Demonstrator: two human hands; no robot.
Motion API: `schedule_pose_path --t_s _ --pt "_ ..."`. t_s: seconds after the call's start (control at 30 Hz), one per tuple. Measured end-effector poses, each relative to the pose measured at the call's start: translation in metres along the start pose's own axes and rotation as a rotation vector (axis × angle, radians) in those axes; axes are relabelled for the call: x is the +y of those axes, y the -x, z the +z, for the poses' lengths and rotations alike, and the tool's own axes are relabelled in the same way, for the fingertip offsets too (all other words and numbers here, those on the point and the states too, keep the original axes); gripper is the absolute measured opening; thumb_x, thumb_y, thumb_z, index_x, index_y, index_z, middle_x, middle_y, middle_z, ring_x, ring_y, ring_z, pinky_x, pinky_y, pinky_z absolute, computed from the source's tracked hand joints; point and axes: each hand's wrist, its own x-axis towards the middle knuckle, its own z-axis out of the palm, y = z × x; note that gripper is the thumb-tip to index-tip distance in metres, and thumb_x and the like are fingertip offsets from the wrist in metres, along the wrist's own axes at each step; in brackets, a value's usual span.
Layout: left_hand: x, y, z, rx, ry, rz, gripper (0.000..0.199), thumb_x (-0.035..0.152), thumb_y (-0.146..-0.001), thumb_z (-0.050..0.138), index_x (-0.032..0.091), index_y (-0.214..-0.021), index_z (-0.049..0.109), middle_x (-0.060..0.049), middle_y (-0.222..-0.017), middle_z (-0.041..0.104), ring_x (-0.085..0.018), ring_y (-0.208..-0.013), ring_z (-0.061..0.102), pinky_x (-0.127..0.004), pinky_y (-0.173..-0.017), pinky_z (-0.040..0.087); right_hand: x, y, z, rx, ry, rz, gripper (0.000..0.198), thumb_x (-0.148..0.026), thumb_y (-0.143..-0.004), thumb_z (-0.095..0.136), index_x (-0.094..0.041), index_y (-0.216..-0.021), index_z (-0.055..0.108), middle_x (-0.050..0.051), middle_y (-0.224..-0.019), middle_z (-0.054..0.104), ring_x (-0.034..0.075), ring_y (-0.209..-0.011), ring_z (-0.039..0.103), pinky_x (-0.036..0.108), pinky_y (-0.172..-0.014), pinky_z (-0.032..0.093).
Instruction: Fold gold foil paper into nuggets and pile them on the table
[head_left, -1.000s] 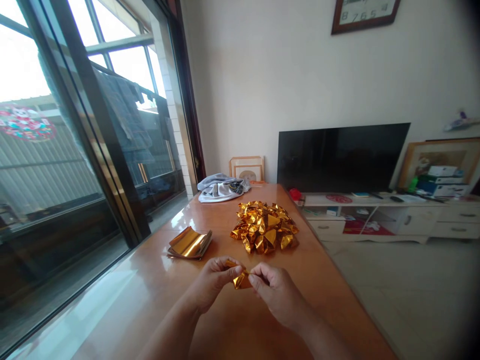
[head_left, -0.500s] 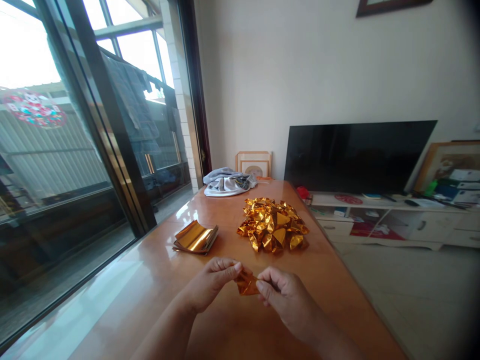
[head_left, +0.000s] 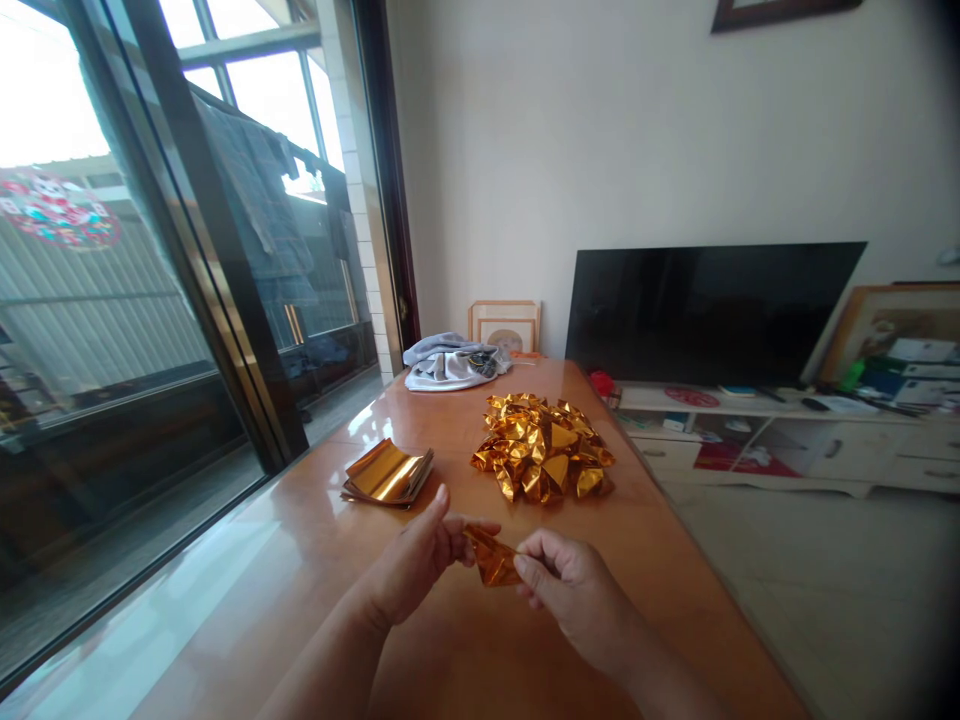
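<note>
Between my hands is a partly folded piece of gold foil paper [head_left: 495,560], low over the near part of the table. My right hand [head_left: 566,590] pinches its right end between thumb and fingers. My left hand [head_left: 424,560] is at its left end, thumb raised away and fingers extended behind the foil, touching its edge. Beyond my left hand lies a stack of flat gold foil sheets [head_left: 388,473]. A heap of folded gold foil pieces [head_left: 541,450] lies beyond my right hand.
The glossy wooden table [head_left: 315,560] runs away from me. Grey cloth [head_left: 454,365] is bunched at its far end, before leaning picture frames [head_left: 506,325]. A glass sliding door [head_left: 217,250] is at left. A television [head_left: 712,310] stands on a white cabinet [head_left: 810,445] at right.
My left thumb has lifted off the foil and its fingers have opened out behind it. My right hand keeps its pinch. The view has shifted slightly.
</note>
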Motion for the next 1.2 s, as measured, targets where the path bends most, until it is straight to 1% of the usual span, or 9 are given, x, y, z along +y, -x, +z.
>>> schedule_pose_path --t_s 0.07,0.13,0.23,0.33,0.5,0.63,0.8,0.9,1.2 --pt "-0.003 0.0 0.003 0.016 -0.043 0.008 0.066 0.065 -0.094 0.045 0.01 -0.114 0.075 -0.015 -0.097 0.074 -0.025 -0.087 0.062 -0.035 -0.078 0.044 0.002 -0.001 0.0 0.008 -0.008 0.004 0.025 -0.038 -0.097 0.054 -0.018 -0.084 0.062 0.0 -0.072 0.065 0.014 -0.064 0.056 0.026 -0.061 0.042" --pt "-0.005 0.0 0.01 0.029 -0.096 0.015 0.048 0.054 -0.089 0.064 0.013 -0.111 0.075 -0.012 -0.094 0.073 -0.022 -0.084 0.061 -0.032 -0.076 0.043 0.002 -0.002 0.001 0.014 -0.009 0.001 0.026 -0.039 -0.097 0.054 -0.018 -0.084 0.062 0.0 -0.072 0.065 0.014 -0.064 0.056 0.025 -0.061 0.042" --pt "-0.007 -0.001 0.021 0.029 -0.129 0.031 0.031 0.043 -0.089 0.069 0.013 -0.091 0.077 -0.007 -0.08 0.07 -0.017 -0.076 0.058 -0.029 -0.075 0.041 0.003 -0.002 0.001 0.029 -0.022 0.007 0.025 -0.039 -0.096 0.055 -0.018 -0.085 0.063 0.0 -0.071 0.064 0.013 -0.062 0.055 0.025 -0.06 0.043" --pt "-0.008 -0.002 0.025 0.083 -0.125 0.054 0.033 0.042 -0.091 0.067 0.012 -0.079 0.075 -0.006 -0.075 0.068 -0.015 -0.071 0.054 -0.028 -0.071 0.039 0.003 -0.002 0.0 0.078 -0.037 0.043 0.027 -0.042 -0.095 0.058 -0.018 -0.083 0.063 -0.001 -0.069 0.063 0.013 -0.06 0.054 0.025 -0.06 0.043" --pt "-0.006 -0.004 0.025 0.136 -0.065 0.053 0.034 0.045 -0.09 0.067 0.013 -0.086 0.076 -0.008 -0.08 0.071 -0.018 -0.076 0.059 -0.029 -0.074 0.042 0.002 -0.004 -0.003 0.112 -0.048 0.058 0.031 -0.045 -0.096 0.055 -0.018 -0.082 0.062 0.001 -0.073 0.068 0.014 -0.062 0.059 0.026 -0.062 0.046" --pt "-0.003 -0.004 0.026 0.201 -0.023 0.057 0.036 0.048 -0.081 0.075 0.012 -0.08 0.076 -0.008 -0.074 0.07 -0.019 -0.072 0.06 -0.029 -0.069 0.042 0.0 -0.005 -0.004 0.085 -0.07 0.056 0.033 -0.047 -0.097 0.053 -0.018 -0.085 0.063 0.002 -0.075 0.07 0.014 -0.064 0.063 0.026 -0.063 0.048" --pt "-0.005 -0.007 0.02 0.268 0.064 0.036 0.036 0.049 -0.079 0.077 0.014 -0.078 0.075 -0.006 -0.072 0.068 -0.016 -0.068 0.058 -0.028 -0.066 0.041 0.006 -0.008 -0.01 0.199 -0.08 0.137 0.038 -0.052 -0.094 0.056 -0.018 -0.079 0.061 0.002 -0.07 0.069 0.014 -0.058 0.06 0.025 -0.058 0.045" --pt "-0.007 -0.009 0.015 0.283 0.085 0.032 0.035 0.048 -0.083 0.074 0.014 -0.081 0.074 -0.005 -0.073 0.066 -0.016 -0.07 0.057 -0.027 -0.067 0.041 0.008 -0.009 -0.012 0.237 -0.103 0.126 0.038 -0.053 -0.093 0.057 -0.018 -0.079 0.061 0.002 -0.07 0.068 0.014 -0.059 0.06 0.025 -0.059 0.046" --pt "-0.013 -0.01 0.016 0.262 0.046 0.037 0.036 0.047 -0.086 0.071 0.012 -0.079 0.072 -0.007 -0.075 0.066 -0.015 -0.07 0.055 -0.028 -0.067 0.041 -0.003 -0.007 -0.003 0.129 -0.17 0.065 0.038 -0.053 -0.092 0.059 -0.016 -0.093 0.066 0.002 -0.076 0.067 0.014 -0.067 0.06 0.026 -0.065 0.047"
